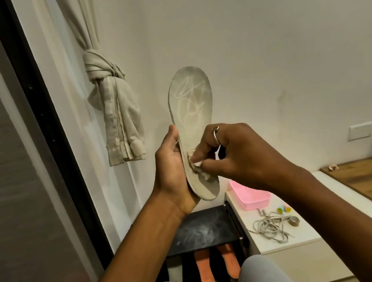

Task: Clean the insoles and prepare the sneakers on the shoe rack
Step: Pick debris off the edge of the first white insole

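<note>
2 hands meet on 1 grey insole [190, 106], held upright in front of the wall with its long axis near vertical and its broader end up. The left hand [172, 167] cradles the lower half from the left, thumb lying along the left edge; its fingers curl behind, out of sight. The right hand [237, 154] comes in from the right, fingertips [200, 155] bunched and pinching a small pale wad [195, 163] of cloth or tissue against the insole's face, low down.

The long unwiped stretch, as I judge it, lies straight up from those fingers, across the faint printed scrawl. A stroke along the long axis suits the right hand, which is the freer 1.

Above the insole is open air, and the knotted curtain [116, 117] hangs well apart to the left. Below, the black shoe rack [203, 232] sits between the knees, with what look like 2 orange insoles [205, 270] lower down. A pink tray [248, 194] and loose laces [270, 227] lie on the white cabinet [302, 232] to the right.
</note>
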`<state>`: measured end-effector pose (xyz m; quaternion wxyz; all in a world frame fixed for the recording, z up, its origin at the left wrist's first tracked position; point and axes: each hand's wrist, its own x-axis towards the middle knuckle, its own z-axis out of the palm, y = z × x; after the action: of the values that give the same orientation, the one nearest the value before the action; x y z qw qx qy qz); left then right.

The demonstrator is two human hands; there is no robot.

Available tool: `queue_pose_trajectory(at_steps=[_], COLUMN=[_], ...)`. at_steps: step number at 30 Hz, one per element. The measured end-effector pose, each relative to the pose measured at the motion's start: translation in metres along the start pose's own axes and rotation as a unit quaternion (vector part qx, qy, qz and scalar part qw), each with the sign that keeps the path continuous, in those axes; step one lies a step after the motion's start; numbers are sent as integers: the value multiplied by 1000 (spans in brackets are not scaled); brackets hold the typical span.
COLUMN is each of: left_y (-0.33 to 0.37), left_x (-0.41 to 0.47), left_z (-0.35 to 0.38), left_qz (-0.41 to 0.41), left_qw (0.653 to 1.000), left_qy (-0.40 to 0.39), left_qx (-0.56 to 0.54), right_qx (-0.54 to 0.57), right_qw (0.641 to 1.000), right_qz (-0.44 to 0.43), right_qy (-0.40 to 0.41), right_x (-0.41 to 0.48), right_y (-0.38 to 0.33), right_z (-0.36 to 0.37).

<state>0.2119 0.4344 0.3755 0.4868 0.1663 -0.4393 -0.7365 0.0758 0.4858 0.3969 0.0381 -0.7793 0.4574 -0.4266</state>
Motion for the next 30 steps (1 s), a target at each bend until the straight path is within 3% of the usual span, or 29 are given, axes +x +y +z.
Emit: queue_pose_trajectory(at_steps=[5, 8, 12, 14, 16, 18, 20, 22, 26, 28, 30], left_y=[-10, -15, -10, -8, -11, -18, -24, -26, -22, -19, -19], left_x=[1, 0, 0, 1, 1, 0, -3, -4, -2, -1, -1], left_z=[5, 7, 3, 2, 3, 7, 13, 15, 11, 10, 11], left_qz=[-24, -36, -37, -43, -41, -47, -55, -60, -44, -45, -49], left_qw=[1000, 999, 998, 998, 998, 997, 995, 993, 995, 995, 994], left_qy=[-17, -26, -45, -54, -51, -52, -65, -72, -72, -83, -88], left_qx=[-4, 0, 0, -1, 12, 32, 56, 67, 44, 32, 36], right_qx=[-129, -100, 31, 11, -91, -182, -210, -172, 21, 4, -89], right_qw=[979, 969, 994, 999, 993, 974, 956, 958, 992, 998, 993], right_qz=[-16, -37, -2, 27, 30, 22, 1, -25, 0, 17, 23], right_qy=[155, 221, 100, 43, 63, 135, 202, 227, 122, 67, 75], right_x=[4, 5, 2, 3, 4, 5, 6, 7, 6, 6, 7], right_y=[16, 13, 2, 4, 11, 17, 22, 25, 17, 17, 21], right_z=[12, 13, 3, -5, -7, -4, 1, 1, -10, -16, -17])
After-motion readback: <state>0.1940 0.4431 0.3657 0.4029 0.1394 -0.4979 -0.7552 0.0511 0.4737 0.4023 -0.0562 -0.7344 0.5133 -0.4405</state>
